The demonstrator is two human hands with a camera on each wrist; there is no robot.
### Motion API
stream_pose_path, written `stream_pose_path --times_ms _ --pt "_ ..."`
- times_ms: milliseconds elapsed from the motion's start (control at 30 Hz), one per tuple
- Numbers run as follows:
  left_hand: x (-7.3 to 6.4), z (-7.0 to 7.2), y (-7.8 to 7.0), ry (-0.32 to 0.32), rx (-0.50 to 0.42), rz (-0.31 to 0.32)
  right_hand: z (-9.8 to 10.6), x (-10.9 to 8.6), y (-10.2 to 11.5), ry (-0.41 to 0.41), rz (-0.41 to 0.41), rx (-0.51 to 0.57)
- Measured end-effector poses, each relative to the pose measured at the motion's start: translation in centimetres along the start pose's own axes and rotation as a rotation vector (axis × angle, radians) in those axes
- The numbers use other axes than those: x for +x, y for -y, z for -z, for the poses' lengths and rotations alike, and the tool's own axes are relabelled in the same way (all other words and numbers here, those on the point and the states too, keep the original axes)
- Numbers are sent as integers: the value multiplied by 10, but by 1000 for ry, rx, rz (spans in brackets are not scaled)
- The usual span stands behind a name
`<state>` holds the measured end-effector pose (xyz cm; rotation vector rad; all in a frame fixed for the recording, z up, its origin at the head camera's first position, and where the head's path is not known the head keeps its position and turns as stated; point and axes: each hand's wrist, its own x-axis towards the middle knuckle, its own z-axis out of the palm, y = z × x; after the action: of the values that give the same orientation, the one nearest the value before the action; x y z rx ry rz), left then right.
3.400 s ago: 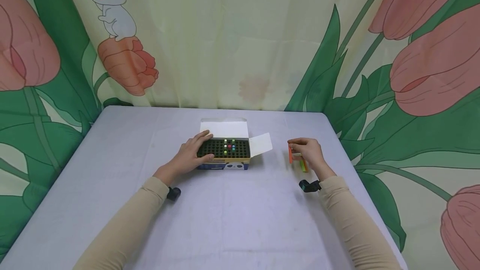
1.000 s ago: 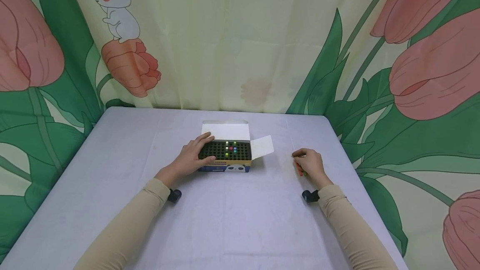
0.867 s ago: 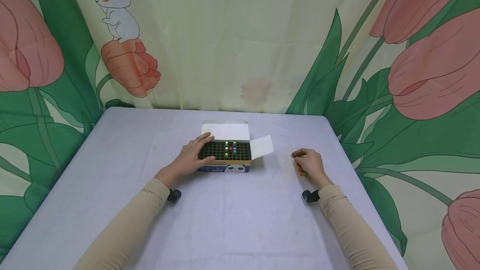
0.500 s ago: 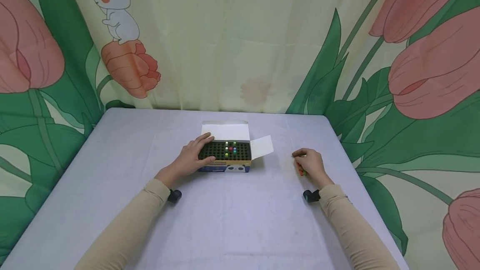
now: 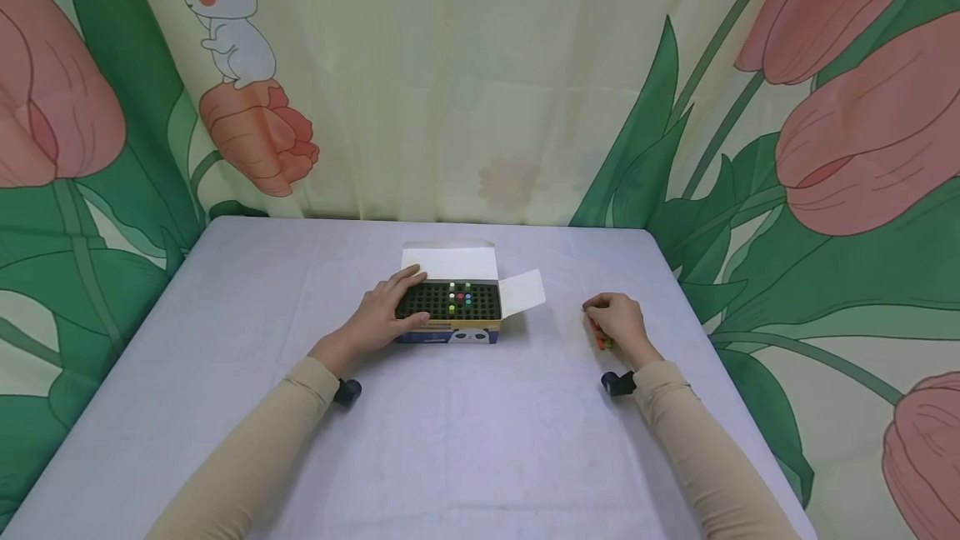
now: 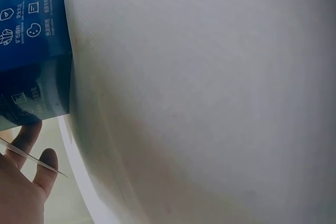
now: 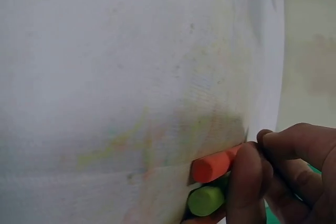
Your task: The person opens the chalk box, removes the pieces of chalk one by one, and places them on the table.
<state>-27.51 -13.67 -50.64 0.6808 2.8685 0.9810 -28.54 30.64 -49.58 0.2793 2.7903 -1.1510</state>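
Note:
At the middle of the table is an opened chalk box (image 5: 442, 326) with a panda on its front. Its dark grid of holes shows several coloured chalk ends (image 5: 460, 297) right of centre. My left hand (image 5: 375, 311) holds the box's left end, thumb at the front edge and fingers over the back. To the right, my right hand (image 5: 621, 322) is low over a few chalk sticks lying side by side. In the right wrist view its fingertips pinch the far end of an orange chalk stick (image 7: 210, 166). A green chalk stick (image 7: 206, 201) lies beside it, and another orange one is partly hidden.
The box's white lid (image 5: 450, 260) stands up behind it, and a side flap (image 5: 522, 292) sticks out to the right, between box and right hand. Faint chalk smudges (image 7: 113, 144) mark the white tablecloth (image 5: 480, 432). A printed curtain (image 5: 465, 90) hangs behind the table.
About three seconds ago my right hand held an orange chalk stick upright; now it is down beside the others. Over the last second both hands stay almost still.

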Motion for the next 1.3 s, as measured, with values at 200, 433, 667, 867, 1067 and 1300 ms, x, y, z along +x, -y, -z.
stream_pose_path --times_ms 200,433,667,867,1067,1300 --pt "0 1 -1 4 5 3 5 1 10 -51 -21 1" --pt "1 0 -1 3 22 -4 21 8 26 -140 17 37" --pt "-1 4 -3 13 17 13 28 16 59 -213 76 136" --pt "-1 6 -5 14 32 6 23 18 90 -245 154 183" --pt "0 5 -3 21 37 -6 8 16 119 -242 230 257" --pt "0 3 0 19 49 -2 -16 10 148 -207 287 301"
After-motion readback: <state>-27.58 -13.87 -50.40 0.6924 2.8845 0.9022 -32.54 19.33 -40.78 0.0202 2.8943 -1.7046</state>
